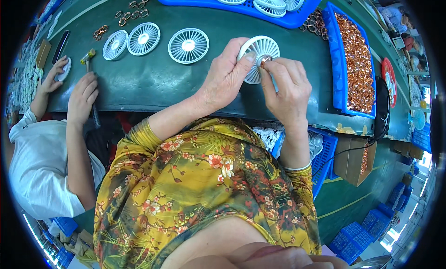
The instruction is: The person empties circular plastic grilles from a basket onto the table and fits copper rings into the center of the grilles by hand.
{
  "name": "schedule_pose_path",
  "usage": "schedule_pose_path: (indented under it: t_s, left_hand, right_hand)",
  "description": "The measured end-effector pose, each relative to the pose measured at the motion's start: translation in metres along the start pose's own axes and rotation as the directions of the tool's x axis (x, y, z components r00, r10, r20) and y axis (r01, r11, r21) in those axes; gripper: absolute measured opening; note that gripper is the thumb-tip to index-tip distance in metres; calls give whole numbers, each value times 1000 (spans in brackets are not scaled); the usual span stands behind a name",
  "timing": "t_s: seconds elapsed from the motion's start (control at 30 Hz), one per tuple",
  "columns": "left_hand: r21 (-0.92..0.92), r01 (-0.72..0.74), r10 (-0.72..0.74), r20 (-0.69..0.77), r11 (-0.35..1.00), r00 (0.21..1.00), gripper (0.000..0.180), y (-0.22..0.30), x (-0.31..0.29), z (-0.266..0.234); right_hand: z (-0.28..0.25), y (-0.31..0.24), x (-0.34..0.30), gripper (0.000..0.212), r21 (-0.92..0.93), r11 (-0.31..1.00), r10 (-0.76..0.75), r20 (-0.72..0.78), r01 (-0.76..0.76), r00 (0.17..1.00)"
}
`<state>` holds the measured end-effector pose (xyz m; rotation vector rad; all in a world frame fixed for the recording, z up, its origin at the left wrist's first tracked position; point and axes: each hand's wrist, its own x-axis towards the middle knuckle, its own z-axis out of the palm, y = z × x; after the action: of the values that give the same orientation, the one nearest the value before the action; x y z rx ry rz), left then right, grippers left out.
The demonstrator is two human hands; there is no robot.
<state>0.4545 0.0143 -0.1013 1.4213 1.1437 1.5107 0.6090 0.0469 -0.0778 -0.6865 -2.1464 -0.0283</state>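
My left hand (225, 76) holds a round white fan grille (268, 45) above the near edge of the table, with the thumb on its face and the fingers behind it. My right hand (289, 88) pinches a small copper-coloured ring (265, 60) at the grille's hub. Its fingertips partly cover the ring, and I cannot tell whether it sits in the hub or only touches it. To the left, another white grille (188, 45) lies flat on the green table (153, 85). Two more grilles (143, 38) lie beyond it, their edges touching or overlapping.
A blue bin (340, 78) full of copper-coloured rings (355, 67) stands at right. A blue crate (204, 2) of grilles is at the back. Loose rings (134, 13) lie at far left. A co-worker beside me has one hand by a hammer (88, 56), the other at a white piece.
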Motion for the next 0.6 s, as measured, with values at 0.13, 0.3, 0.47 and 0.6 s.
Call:
schedule_pose_path:
  t_s: [0.13, 0.3, 0.47, 0.6]
  left_hand:
    - [238, -82, 78, 27, 968, 997, 28, 4, -11, -5]
    - [290, 10, -18, 26, 957, 999, 27, -4, -18, -6]
    - [21, 33, -34, 39, 999, 999, 36, -7, -9, -1]
    - [-365, 361, -268, 282, 858, 921, 41, 9, -4, -6]
  right_hand:
    - [2, -8, -3, 7, 18, 999, 38, 115, -40, 993]
    - [14, -14, -15, 11, 72, 975, 201, 103, -209, 974]
    - [12, -19, -17, 24, 65, 955, 296, -122, -290, 947]
    - [-5, -3, -22, 30, 64, 984, 168, -13, -167, 986]
